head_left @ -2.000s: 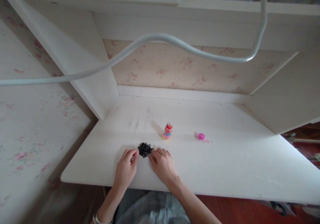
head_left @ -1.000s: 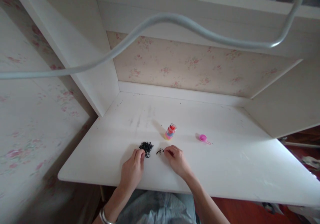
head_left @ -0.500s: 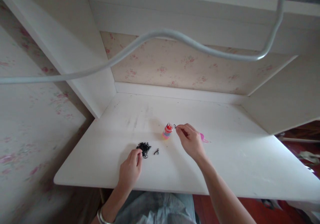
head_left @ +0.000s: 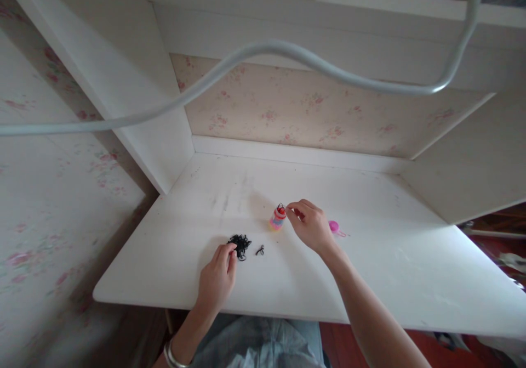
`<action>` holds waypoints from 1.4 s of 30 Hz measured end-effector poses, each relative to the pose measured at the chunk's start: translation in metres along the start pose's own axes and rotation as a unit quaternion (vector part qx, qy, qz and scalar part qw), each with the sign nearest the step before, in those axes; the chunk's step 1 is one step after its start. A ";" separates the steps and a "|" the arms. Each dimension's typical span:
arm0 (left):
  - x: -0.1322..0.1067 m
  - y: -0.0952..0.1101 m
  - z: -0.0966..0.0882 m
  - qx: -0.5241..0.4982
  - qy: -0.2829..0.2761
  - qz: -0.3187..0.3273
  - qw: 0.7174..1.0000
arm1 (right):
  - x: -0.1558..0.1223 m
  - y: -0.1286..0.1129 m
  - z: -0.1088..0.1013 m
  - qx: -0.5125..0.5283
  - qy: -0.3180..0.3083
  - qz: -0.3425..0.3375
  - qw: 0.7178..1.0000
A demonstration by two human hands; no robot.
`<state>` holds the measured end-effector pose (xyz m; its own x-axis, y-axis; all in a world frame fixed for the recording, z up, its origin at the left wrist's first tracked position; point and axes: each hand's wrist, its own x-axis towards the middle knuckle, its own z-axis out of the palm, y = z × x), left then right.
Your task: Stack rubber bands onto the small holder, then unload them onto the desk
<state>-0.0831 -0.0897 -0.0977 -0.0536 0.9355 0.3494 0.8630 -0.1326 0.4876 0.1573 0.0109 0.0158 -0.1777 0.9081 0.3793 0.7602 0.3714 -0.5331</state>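
- Our R hand (head_left: 311, 226): thumb + index tips close tog. at jar's rim; too small to see, so we can't tell if they're pinching a band.
- Jar (head_left: 278, 219), red at top w/ multicol. sides, stands just L of R fingertips; thin blk loop pokes up from its mouth.
- Our L hand (head_left: 217, 277): tips at near-L edge of blk band pile (head_left: 241, 244), touching it; can't tell if they're pinching any.
- Sm. blk clump (head_left: 260, 250) lies apart from pile, R of L tips, nearer us than R grip.
- Pink lid (head_left: 334, 226) w/ thin strap: just R of R hand, on same wht table (head_left: 382, 269) under both our hands.
- Bracelet (head_left: 167, 353) on wrist behind L grip.
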 end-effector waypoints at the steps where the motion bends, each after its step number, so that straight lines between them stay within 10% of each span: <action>1: 0.000 0.000 0.000 0.001 -0.001 -0.002 1.000 | -0.001 0.000 0.000 -0.001 0.009 0.006 1.000; 33: 0.003 0.001 -0.001 -0.006 -0.010 0.005 1.000 | 0.002 -0.010 0.001 -0.152 -0.084 -0.075 0.982; 42: 0.002 0.000 -0.003 -0.017 -0.010 -0.002 1.000 | -0.002 -0.008 0.001 -0.142 -0.027 -0.061 0.988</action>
<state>-0.0845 -0.0889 -0.0950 -0.0465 0.9424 0.3311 0.8452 -0.1396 0.5159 0.1506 0.0060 0.0185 -0.3062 0.8713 0.3835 0.8744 0.4167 -0.2485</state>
